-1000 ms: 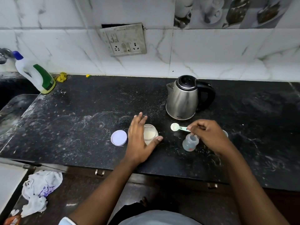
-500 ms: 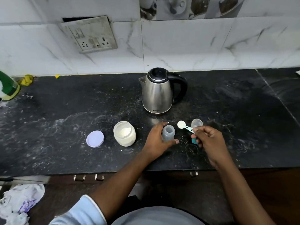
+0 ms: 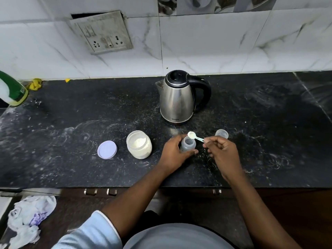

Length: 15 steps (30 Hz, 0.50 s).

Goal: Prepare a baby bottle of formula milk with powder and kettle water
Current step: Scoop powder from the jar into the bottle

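Observation:
A small clear baby bottle [image 3: 188,144] stands open on the black counter [image 3: 71,133], and my left hand [image 3: 173,154] is wrapped around it. My right hand [image 3: 222,155] pinches the handle of a small white scoop [image 3: 192,135] loaded with powder, its bowl right over the bottle's mouth. The open jar of formula powder [image 3: 139,144] sits to the left of the bottle, with its lilac lid [image 3: 107,149] lying flat further left. The steel kettle [image 3: 177,97] with a black handle stands behind, lid shut.
A clear bottle cap [image 3: 221,134] rests on the counter beyond my right hand. A green-and-white detergent bottle [image 3: 10,90] is at the far left edge. A wall socket plate [image 3: 103,33] hangs on the tiles. Crumpled cloth [image 3: 28,221] lies on the floor, lower left.
My left hand left the powder jar and took hold of the bottle. My right hand brought the loaded scoop over the bottle's mouth. The camera view shifted right.

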Available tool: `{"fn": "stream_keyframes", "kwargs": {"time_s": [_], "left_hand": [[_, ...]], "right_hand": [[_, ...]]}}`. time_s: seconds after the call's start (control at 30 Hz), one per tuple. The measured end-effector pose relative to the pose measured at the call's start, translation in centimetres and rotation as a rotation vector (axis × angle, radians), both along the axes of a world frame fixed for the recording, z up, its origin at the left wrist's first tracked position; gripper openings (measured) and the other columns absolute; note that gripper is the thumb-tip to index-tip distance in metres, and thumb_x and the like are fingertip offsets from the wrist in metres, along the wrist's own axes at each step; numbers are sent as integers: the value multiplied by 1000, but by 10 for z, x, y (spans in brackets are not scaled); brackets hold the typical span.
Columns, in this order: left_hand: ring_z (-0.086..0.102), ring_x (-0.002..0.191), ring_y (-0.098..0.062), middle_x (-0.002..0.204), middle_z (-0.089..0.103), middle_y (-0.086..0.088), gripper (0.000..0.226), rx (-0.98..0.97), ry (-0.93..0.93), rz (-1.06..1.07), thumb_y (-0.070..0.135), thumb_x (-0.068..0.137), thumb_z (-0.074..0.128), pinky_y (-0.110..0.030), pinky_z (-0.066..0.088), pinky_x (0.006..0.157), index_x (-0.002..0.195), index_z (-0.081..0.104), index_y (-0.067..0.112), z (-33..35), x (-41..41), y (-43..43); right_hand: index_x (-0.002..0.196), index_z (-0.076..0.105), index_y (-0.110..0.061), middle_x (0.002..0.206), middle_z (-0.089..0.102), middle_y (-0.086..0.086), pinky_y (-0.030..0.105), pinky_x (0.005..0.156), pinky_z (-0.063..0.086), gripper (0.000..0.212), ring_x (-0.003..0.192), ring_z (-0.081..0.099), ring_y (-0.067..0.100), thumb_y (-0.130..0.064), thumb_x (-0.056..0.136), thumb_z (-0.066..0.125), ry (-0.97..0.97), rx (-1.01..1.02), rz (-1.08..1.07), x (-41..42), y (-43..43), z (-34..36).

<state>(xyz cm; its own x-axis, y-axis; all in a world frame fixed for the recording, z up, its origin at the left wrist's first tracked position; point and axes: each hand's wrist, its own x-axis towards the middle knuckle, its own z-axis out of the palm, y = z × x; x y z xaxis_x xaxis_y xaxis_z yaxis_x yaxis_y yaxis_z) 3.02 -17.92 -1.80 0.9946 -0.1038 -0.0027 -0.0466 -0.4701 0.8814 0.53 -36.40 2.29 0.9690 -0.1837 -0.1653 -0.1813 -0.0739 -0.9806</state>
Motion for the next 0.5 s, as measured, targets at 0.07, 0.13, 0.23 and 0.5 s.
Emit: {"fn": "stream_keyframes", "kwargs": {"time_s": [0.07, 0.13, 0.23, 0.5], "left_hand": [[70, 104, -6, 114, 76, 9, 55, -1, -2, 2, 32, 73, 99, -13, 50, 89, 120, 73, 20, 0, 1, 1], [70, 104, -5, 114, 77, 10, 55, -4, 6, 4, 33, 73, 99, -17, 52, 91, 120, 73, 21, 0, 1, 1], [71, 106, -7, 116, 77, 8, 57, -9, 13, 8, 35, 72, 99, -29, 56, 96, 121, 72, 22, -2, 2, 1], [71, 108, -8, 118, 77, 7, 61, -23, 20, 13, 35, 72, 99, -32, 57, 98, 125, 72, 21, -3, 3, 1]], "right_hand": [[94, 78, -21, 86, 74, 18, 35, 65, 48, 10, 70, 58, 15, -15, 97, 71, -17, -26, 15, 0, -1, -2], [96, 79, -22, 86, 74, 17, 38, 67, 49, 10, 71, 58, 15, -16, 96, 71, -39, -51, 24, -1, -1, -3], [98, 79, -22, 84, 75, 11, 40, 69, 52, 9, 73, 60, 16, -17, 96, 72, -64, -80, 28, -1, -3, -4], [100, 79, -25, 87, 77, 6, 52, 74, 58, 10, 77, 66, 21, -19, 96, 73, -82, -135, 25, -3, -5, -6]]}}
